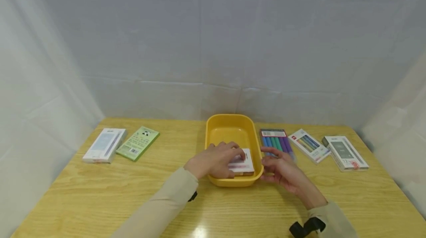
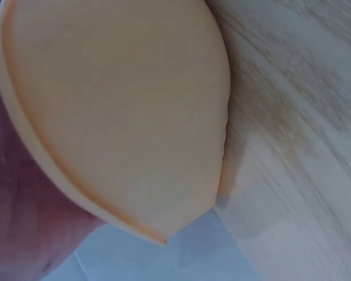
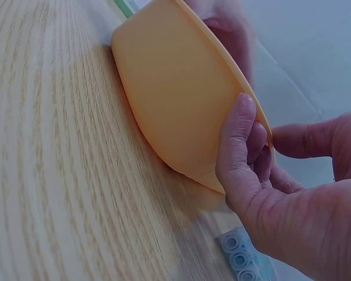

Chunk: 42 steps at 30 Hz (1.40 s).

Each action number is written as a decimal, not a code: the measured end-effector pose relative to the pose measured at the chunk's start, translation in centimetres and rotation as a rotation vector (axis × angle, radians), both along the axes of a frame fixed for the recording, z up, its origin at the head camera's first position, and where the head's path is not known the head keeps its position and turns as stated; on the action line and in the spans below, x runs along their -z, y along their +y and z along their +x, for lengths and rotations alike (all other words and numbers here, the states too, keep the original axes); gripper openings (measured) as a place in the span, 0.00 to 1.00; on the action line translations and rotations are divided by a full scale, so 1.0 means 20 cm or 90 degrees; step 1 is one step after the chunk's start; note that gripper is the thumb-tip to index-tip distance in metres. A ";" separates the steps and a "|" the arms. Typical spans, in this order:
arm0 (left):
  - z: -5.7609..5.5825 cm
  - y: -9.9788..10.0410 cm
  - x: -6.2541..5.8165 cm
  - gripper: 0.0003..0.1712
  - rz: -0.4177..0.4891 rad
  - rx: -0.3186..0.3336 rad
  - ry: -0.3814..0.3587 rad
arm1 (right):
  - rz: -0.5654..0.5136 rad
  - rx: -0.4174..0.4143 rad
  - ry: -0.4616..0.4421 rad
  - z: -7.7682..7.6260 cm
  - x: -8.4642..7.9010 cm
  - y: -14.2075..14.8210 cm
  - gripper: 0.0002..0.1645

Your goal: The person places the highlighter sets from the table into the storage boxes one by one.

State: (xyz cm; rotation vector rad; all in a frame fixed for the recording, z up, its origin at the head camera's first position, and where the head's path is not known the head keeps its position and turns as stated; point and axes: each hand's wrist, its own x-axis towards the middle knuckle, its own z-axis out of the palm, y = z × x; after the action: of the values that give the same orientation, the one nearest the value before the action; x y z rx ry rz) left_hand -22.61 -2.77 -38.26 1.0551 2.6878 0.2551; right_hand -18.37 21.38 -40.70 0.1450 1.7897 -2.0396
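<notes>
A yellow plastic basin (image 1: 232, 182) stands at the middle of the wooden table. Inside its near end lies a white box (image 1: 247, 167) with a window, like the pen boxes around it. My left hand (image 1: 219, 158) reaches over the left rim and grips this box, fingers bent over its top and thumb by its near side. At the right rim, my right hand (image 1: 283, 171) holds the basin's edge. The right wrist view shows its fingers (image 3: 237, 149) against the outer wall and the thumb at the rim. In the left wrist view the basin wall (image 2: 123, 117) hides most of the left hand.
On the left lie a white box (image 1: 104, 145) and a green panda-printed pack (image 1: 138, 143). Right of the basin are a pack of colored pens (image 1: 276, 141), a slim white pen box (image 1: 309, 146) and another white box (image 1: 345, 153). A pale sheet (image 1: 199, 45) hangs behind the table.
</notes>
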 end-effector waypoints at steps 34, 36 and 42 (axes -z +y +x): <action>-0.02 -0.32 -0.01 0.31 0.196 -0.012 0.467 | -0.002 0.013 -0.006 0.00 -0.01 -0.01 0.35; -0.02 -0.35 0.00 0.31 0.201 -0.023 0.469 | -0.003 0.012 -0.005 0.00 -0.01 -0.01 0.35; -0.02 -0.41 0.02 0.31 0.217 -0.051 0.458 | -0.007 0.006 -0.001 0.01 0.00 -0.01 0.35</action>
State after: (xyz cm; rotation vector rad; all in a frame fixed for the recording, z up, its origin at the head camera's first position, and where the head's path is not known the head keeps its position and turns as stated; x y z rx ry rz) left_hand -22.98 -10.91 -38.65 1.3370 3.4204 0.4283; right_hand -18.22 21.24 -40.64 0.1520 1.7810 -2.0551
